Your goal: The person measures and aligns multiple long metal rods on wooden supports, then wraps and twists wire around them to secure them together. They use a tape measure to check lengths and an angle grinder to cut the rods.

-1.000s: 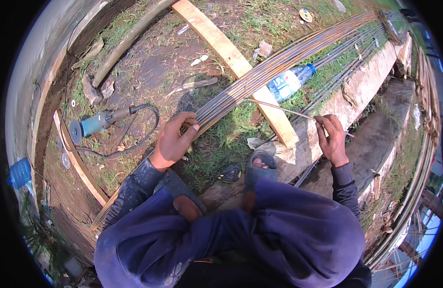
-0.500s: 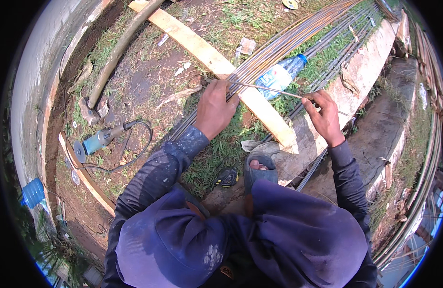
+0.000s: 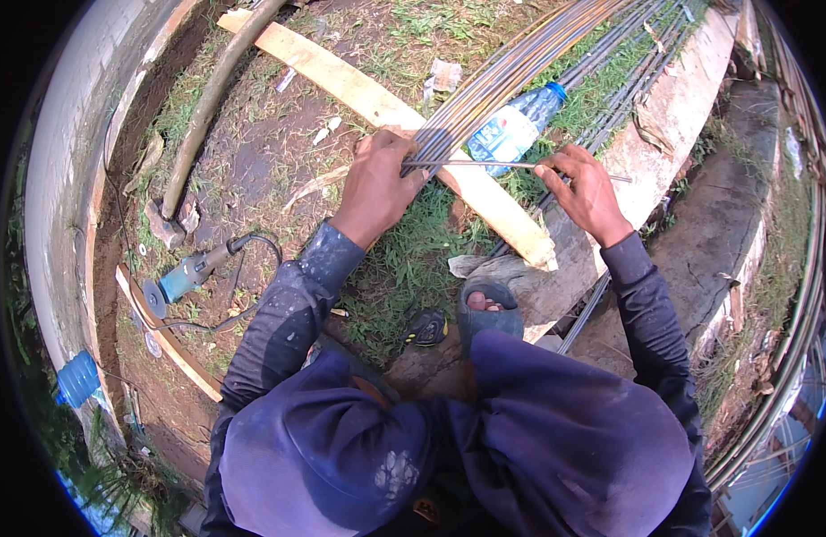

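Observation:
My left hand point(image 3: 377, 183) is closed at the near end of a bundle of thin steel rods point(image 3: 511, 67), some rusty orange and some grey. A single thin steel rod point(image 3: 485, 164) lies crosswise over this end, running from my left fingers to my right hand point(image 3: 581, 190). Fingers and thumb of my right hand pinch that rod, and its free end sticks out to the right. Under the bundle lies a pale wooden plank point(image 3: 341, 79). Beside it, on the grass, rests a clear plastic bottle point(image 3: 511, 132) with a blue cap.
An angle grinder point(image 3: 182, 276) with a cord lies on the ground at left, near a wooden strip point(image 3: 167, 333). A tape measure point(image 3: 425, 328) sits by my sandalled foot point(image 3: 489, 306). A long pole point(image 3: 214, 112) lies at upper left; a concrete ledge point(image 3: 641, 192) runs along the right.
The single rod has turned from sloping down to the right to nearly level. Both hands keep their hold, and the whole view has shifted slightly.

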Available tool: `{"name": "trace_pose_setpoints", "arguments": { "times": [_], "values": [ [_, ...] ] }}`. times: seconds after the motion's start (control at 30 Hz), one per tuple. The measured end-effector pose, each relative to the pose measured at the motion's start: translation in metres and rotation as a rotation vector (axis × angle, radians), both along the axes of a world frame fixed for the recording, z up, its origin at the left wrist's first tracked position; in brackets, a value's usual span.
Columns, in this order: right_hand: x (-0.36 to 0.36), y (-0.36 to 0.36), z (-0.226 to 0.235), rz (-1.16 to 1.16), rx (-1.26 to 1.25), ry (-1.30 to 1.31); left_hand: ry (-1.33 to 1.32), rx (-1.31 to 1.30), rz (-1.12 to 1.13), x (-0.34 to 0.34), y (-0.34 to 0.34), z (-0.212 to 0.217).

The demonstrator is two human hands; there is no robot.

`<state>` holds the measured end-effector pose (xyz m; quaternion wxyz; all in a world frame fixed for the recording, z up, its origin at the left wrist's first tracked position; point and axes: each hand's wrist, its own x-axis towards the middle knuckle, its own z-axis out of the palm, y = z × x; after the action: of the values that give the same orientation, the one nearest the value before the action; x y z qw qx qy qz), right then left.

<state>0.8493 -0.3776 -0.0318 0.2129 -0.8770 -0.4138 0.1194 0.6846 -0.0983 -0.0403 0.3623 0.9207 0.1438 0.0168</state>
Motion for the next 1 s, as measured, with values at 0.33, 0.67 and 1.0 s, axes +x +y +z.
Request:
{"name": "trace_pose_setpoints", "arguments": {
  "times": [0.33, 0.67, 1.0],
  "values": [
    [-0.011, -0.004, 0.007, -0.039, -0.080, 0.163, -0.217, 0.154, -0.584, 0.018, 0.031, 0.002],
    [-0.053, -0.010, 0.004, -0.075, -0.094, 0.462, -0.099, 0.150, -0.873, 0.053, 0.060, 0.009],
    [-0.064, -0.016, -0.009, -0.130, -0.072, 0.502, 0.180, -0.150, 0.024, 0.016, 0.018, 0.018]
  ]
}}
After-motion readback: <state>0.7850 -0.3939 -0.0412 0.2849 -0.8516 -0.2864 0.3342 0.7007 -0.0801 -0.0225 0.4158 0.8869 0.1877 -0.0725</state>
